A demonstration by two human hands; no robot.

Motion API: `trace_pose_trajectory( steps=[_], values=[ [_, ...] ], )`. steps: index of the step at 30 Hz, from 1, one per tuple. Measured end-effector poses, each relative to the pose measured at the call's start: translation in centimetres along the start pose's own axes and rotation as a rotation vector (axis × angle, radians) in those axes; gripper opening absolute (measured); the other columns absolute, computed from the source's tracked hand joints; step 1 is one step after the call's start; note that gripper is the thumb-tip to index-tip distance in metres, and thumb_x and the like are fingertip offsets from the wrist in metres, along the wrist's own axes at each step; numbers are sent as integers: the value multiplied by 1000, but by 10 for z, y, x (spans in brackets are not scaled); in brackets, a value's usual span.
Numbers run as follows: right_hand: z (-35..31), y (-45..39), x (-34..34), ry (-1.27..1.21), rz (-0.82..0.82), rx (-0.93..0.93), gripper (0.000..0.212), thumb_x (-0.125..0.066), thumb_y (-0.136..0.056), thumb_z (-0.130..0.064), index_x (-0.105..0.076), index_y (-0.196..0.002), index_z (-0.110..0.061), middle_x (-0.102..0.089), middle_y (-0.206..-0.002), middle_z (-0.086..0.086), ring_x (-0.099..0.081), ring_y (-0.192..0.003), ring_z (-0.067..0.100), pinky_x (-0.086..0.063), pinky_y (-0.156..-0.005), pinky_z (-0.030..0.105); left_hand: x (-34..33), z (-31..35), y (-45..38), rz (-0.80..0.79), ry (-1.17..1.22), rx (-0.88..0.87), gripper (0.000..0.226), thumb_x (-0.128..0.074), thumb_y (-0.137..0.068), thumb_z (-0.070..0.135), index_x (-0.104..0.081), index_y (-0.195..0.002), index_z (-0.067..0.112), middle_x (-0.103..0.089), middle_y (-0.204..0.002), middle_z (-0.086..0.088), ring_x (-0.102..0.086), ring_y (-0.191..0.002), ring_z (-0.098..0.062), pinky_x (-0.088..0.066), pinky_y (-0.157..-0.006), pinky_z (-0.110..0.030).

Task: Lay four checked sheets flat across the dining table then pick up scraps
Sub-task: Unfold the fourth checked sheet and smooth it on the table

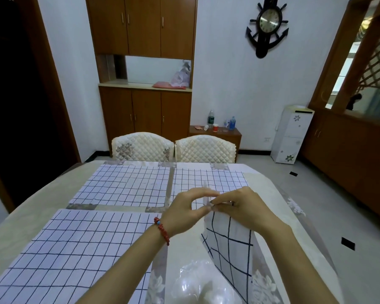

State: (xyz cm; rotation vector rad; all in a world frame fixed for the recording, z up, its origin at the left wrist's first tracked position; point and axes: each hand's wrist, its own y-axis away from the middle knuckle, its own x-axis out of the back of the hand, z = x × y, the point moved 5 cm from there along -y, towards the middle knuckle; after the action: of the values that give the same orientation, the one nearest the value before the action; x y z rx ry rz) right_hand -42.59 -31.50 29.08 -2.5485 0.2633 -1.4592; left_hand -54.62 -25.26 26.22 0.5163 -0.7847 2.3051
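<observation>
Three white checked sheets lie flat on the dining table (pixel 270 189): one at the far left (pixel 123 185), one at the far right (pixel 208 178), one at the near left (pixel 75 249). A fourth checked sheet (pixel 228 253) hangs in the air over the near right part of the table. My left hand (pixel 184 209) and my right hand (pixel 239 207) are close together and both pinch its top edge. A thin clear strip (pixel 205 194) sticks up between my fingertips. A clear film (pixel 193 281) curls below the hanging sheet.
Two quilted cream chairs (pixel 173 148) stand at the table's far side. Behind them are a wooden cabinet (pixel 145 110) and a low stand with bottles and cups (pixel 217 131). A white dispenser (pixel 287 134) stands at the right wall.
</observation>
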Motion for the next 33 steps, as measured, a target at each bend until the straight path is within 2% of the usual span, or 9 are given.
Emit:
trace_pose_trajectory(
  steps=[6, 11, 13, 16, 18, 22, 25, 29, 33],
  values=[
    [5, 0, 3, 45, -28, -29, 15, -68, -79, -34, -73, -93, -32, -73, -86, -10, -58, -73, 1, -50, -76, 23, 7, -1, -1, 115, -64, -7, 9, -71, -76, 17, -72, -83, 14, -63, -76, 13, -60, -83, -10, -49, -81, -26],
    [16, 1, -1, -52, -9, -61, 2, -70, -76, -36, -71, -76, -38, -65, -70, -16, -60, -71, 2, -53, -76, 28, 11, -8, -4, 162, -137, -56, 10, -69, -74, 23, -70, -72, 13, -67, -70, 5, -56, -73, 0, -45, -71, -17],
    [21, 1, -2, -68, -16, -71, 17, -70, -75, -39, -61, -60, -42, -63, -64, -17, -57, -65, 1, -53, -73, 27, 15, -11, -5, 204, -168, -63, 14, -64, -74, 26, -69, -72, 13, -69, -71, 3, -55, -70, 5, -42, -71, -13],
    [24, 2, -3, -48, -34, -73, 40, -69, -75, -40, -45, -49, -24, -43, -48, -9, -38, -49, 8, -40, -56, 29, 26, -14, -7, 287, -244, -73, 12, -63, -74, 25, -67, -71, 14, -68, -70, 5, -55, -70, 0, -42, -77, -24],
    [28, 2, -2, -56, -61, -78, 34, -68, -77, -39, -51, -53, -22, -48, -57, -10, -43, -57, 8, -40, -62, 28, 35, -15, -8, 332, -276, -76, 12, -63, -74, 23, -67, -70, 13, -68, -70, 3, -54, -79, -6, -38, -79, -23],
    [37, 2, 0, -68, -88, -88, 16, -67, -79, -34, -64, -64, -29, -54, -112, -23, -46, -108, -2, -34, -89, 21, 52, -15, -10, 361, -354, -87, 12, -62, -73, 21, -67, -70, 10, -68, -68, -2, -54, -69, -4, -36, -78, -23],
    [42, 1, 8, -194, -21, -116, 19, -68, -79, -26, -66, -60, -28, -59, -108, -24, -52, -105, -6, -34, -89, 19, 64, -21, -11, 383, -376, -67, 14, -61, -73, 22, -67, -71, 10, -68, -68, -2, -54, -68, -7, -34, -78, -24],
    [37, -4, 10, -363, 122, -110, 5, -67, -81, -21, -68, -83, -26, -68, -91, -16, -62, -90, -5, -43, -77, 6, 70, -21, -16, 355, -406, -95, 13, -61, -74, 22, -68, -72, 11, -68, -68, -3, -51, -68, -5, -33, -78, -18],
    [30, -16, -2, -435, 219, -133, 35, -66, -82, -21, -54, -114, -26, -63, -101, -10, -61, -94, 7, -49, -80, 18, 62, -14, -21, 294, -423, -163, 19, -57, -79, 26, -65, -76, 9, -68, -69, -3, -49, -78, -9, -31, -75, -12]
  ],
)
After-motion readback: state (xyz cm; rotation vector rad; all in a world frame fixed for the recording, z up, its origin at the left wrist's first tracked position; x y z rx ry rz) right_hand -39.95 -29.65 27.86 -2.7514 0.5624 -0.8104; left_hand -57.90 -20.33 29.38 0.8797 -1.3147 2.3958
